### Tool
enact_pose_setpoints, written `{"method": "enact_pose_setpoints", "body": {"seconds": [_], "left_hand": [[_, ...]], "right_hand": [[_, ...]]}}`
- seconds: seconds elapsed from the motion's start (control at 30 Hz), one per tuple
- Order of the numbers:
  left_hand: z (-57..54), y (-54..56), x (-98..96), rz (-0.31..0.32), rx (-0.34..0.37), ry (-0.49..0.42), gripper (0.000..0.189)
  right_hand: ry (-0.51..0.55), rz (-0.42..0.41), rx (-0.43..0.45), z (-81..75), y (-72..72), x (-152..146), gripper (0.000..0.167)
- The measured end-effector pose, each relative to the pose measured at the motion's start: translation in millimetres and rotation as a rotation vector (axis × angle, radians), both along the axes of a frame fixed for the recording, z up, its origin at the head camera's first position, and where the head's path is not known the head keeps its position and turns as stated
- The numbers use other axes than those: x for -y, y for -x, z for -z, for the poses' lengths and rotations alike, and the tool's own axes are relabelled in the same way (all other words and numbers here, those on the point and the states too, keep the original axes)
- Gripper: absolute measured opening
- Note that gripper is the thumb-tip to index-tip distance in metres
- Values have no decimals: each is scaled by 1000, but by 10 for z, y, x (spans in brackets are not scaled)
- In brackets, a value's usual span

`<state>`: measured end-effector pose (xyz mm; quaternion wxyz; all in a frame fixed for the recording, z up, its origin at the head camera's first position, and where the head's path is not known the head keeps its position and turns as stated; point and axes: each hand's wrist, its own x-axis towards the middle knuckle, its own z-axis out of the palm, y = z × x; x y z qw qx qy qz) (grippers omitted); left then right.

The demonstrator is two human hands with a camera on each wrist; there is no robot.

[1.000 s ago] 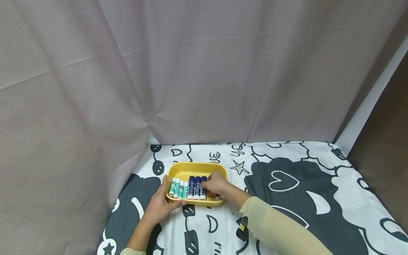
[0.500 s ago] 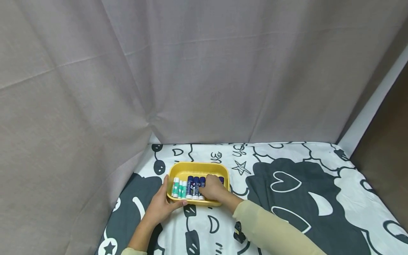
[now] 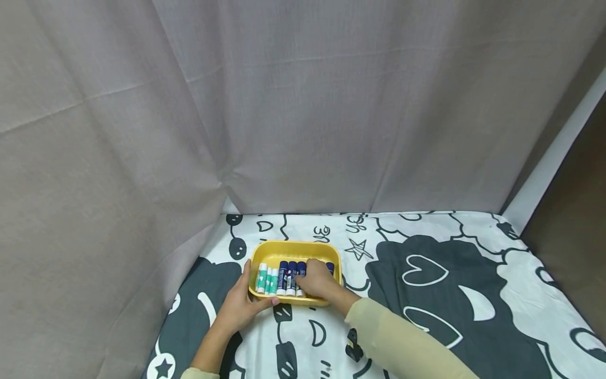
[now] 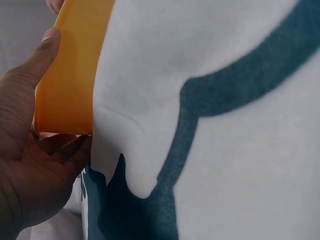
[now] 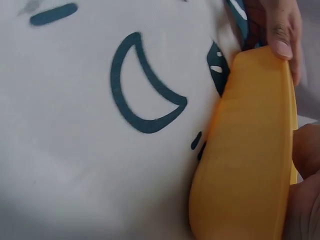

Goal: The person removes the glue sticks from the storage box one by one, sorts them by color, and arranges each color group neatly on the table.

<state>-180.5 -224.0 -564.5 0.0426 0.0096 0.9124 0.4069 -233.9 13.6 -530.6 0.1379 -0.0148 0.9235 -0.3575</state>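
Note:
A yellow tray (image 3: 293,247) holds a row of glue sticks: green-and-white ones (image 3: 262,279) at left, dark blue ones with white ends (image 3: 282,279) beside them. My left hand (image 3: 239,305) grips the tray's near left corner, thumb along the front rim (image 4: 47,42) and fingers around the left end. Inside the tray's right half, my right hand (image 3: 318,279) reaches down, its thumb side against the rightmost blue stick of the row. Another blue cap (image 3: 330,267) shows to the right of this hand. Its fingertips are hidden, and I cannot tell what they hold.
A white cloth with dark cartoon prints (image 3: 426,289) lies under the tray. Grey curtain (image 3: 303,116) hangs behind and to the left, and a brown panel (image 3: 573,173) stands at the right.
My right hand has moved deeper into the tray, and the row of glue sticks has shifted left within it. A blue cap has come into view at the right. The left hand keeps its grip.

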Motion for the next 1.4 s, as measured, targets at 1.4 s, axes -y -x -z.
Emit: {"method": "enact_pose_setpoints", "body": {"seconds": [1.4], "left_hand": [[-32, -21, 13, 10, 14, -10, 144]], "right_hand": [[652, 124, 213, -410, -219, -837, 52]]}}
